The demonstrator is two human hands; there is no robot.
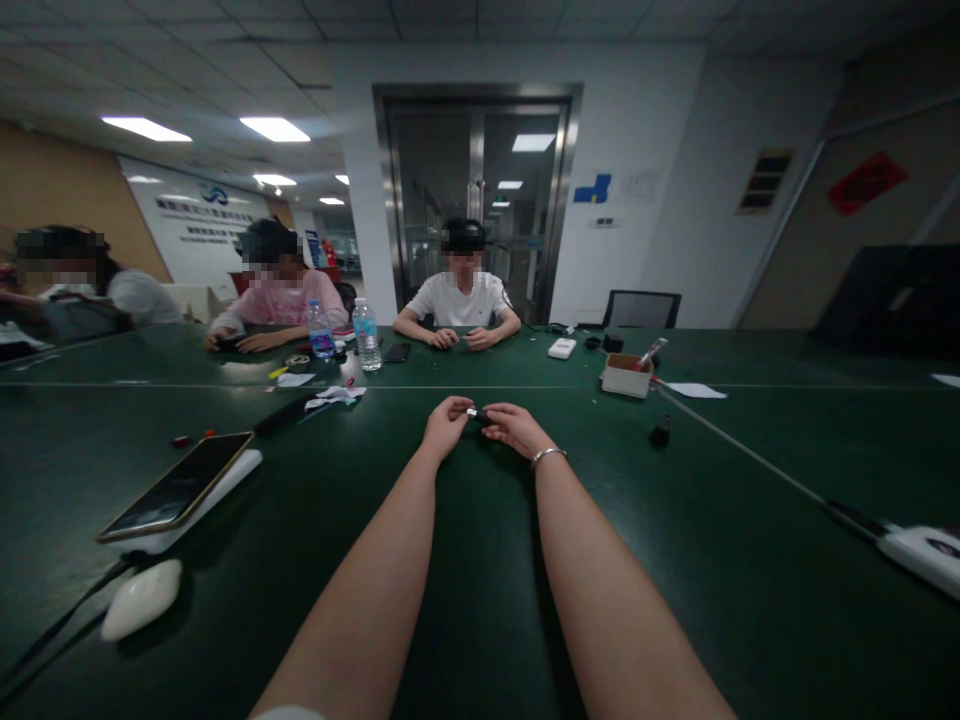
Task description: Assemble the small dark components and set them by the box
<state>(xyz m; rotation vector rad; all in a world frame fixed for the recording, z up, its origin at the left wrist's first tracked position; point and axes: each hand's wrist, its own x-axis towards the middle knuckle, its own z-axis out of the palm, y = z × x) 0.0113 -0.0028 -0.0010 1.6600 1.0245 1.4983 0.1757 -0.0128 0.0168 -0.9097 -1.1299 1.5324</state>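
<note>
Over the green tabletop (487, 540), straight ahead of me, both hands meet at a small black piece with a silver end (480, 416). My left hand (447, 428) is closed, its fingertips pinching at the silver end. The fingers of my right hand (519, 428) are closed around the black part, and a silver bracelet (549, 455) circles that wrist. The piece is too small and partly covered for me to tell its exact kind. A small black object (661, 431) stands to the right of my hands.
To the left, a phone (180, 485) rests on a white block, near a white rounded object (142, 600) and cables. Water bottles (367, 335) stand farther back. A small open box (627, 376) sits right of centre. People (465, 290) sit across and at left.
</note>
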